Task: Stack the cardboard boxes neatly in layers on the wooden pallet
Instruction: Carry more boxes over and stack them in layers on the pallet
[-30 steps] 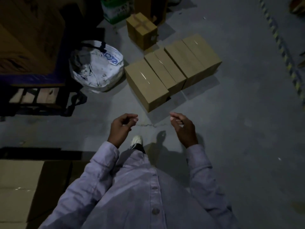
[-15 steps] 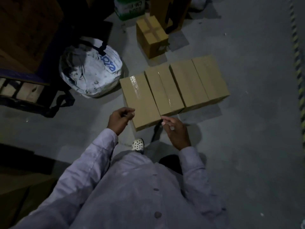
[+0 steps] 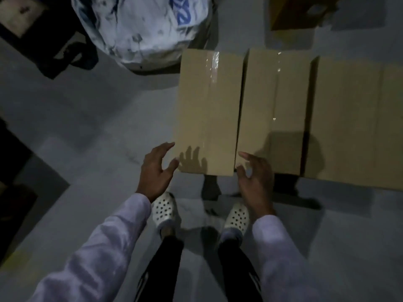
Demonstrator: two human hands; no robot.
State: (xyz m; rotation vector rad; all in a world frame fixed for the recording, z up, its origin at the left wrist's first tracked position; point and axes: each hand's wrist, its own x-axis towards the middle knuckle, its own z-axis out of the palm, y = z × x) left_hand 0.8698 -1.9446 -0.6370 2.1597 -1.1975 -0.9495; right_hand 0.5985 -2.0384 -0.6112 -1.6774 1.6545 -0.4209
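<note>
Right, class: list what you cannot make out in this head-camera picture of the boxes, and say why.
Head view, third box: cut off by the right edge; any further boxes unseen.
Head view, white bag: top cut off by the frame; print blurred.
Head view, left hand and right hand: contact with the leftmost box unclear in dim light.

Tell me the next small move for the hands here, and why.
Probably press both palms onto the sides of the leftmost box and grip it: the open left hand and open right hand flank its near end, gripping nothing.
</note>
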